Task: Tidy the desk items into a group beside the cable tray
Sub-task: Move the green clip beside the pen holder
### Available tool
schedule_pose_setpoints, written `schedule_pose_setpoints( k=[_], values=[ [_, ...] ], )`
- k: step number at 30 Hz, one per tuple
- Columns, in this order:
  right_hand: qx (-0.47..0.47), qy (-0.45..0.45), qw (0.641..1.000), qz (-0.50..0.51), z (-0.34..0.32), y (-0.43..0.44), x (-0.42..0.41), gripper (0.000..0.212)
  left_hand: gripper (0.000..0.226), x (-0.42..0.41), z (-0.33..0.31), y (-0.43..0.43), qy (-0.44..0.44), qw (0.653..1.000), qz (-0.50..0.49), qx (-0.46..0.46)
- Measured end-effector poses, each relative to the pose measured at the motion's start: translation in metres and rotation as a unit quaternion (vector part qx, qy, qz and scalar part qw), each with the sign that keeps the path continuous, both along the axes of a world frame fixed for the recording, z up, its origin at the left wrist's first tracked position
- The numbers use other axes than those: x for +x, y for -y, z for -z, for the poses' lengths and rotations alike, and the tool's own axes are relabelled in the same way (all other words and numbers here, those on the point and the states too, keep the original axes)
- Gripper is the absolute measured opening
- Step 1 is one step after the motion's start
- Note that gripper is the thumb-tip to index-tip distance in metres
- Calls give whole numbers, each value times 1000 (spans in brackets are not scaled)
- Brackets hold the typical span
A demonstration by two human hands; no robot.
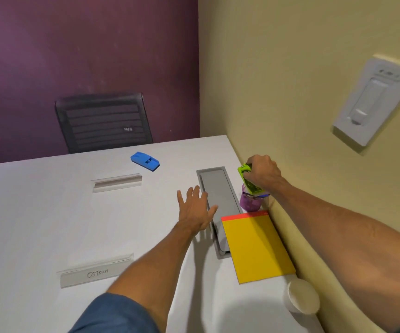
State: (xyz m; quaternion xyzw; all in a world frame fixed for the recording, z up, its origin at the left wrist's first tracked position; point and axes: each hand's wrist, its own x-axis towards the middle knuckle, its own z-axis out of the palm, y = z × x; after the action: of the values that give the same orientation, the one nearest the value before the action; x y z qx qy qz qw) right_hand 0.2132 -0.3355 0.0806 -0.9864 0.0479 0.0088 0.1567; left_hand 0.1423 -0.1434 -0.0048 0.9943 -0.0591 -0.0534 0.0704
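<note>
A grey cable tray (218,186) is set into the white desk (50,224) near the yellow wall. My right hand (262,173) grips a bright green object (248,182), tilted, right over a purple cup (250,203) that stands between the tray and the wall. A yellow notepad (256,246) with a red top strip lies beside the tray, partly over its near end. A white paper cup (301,295) stands nearest to me by the wall. My left hand (195,209) hovers open, fingers spread, at the tray's left edge. A blue stapler-like item (145,161) lies farther back.
Two clear acrylic name holders rest on the desk: one (117,182) mid-desk, one (95,272) nearer me marked "OSTRICH". A black mesh chair (104,122) stands behind the far edge. A white wall switch plate (374,102) is mounted at right.
</note>
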Motion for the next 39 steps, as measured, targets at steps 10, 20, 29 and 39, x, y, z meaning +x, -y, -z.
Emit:
schedule_pose_setpoints(
  k=[10, 20, 29, 39],
  values=[
    [11, -9, 1000, -26, 75, 12, 128, 29, 65, 93, 100, 25, -32, 999, -20, -24],
    [10, -12, 999, -30, 138, 21, 187, 27, 75, 121, 185, 42, -48, 996, -62, -33],
    [-35, -84, 995, -43, 180, 19, 196, 33, 74, 121, 202, 43, 6, 997, -74, -13],
    [-53, -117, 991, -41, 196, 16, 194, 28, 76, 120, 198, 43, 1, 997, -74, -18]
  ],
)
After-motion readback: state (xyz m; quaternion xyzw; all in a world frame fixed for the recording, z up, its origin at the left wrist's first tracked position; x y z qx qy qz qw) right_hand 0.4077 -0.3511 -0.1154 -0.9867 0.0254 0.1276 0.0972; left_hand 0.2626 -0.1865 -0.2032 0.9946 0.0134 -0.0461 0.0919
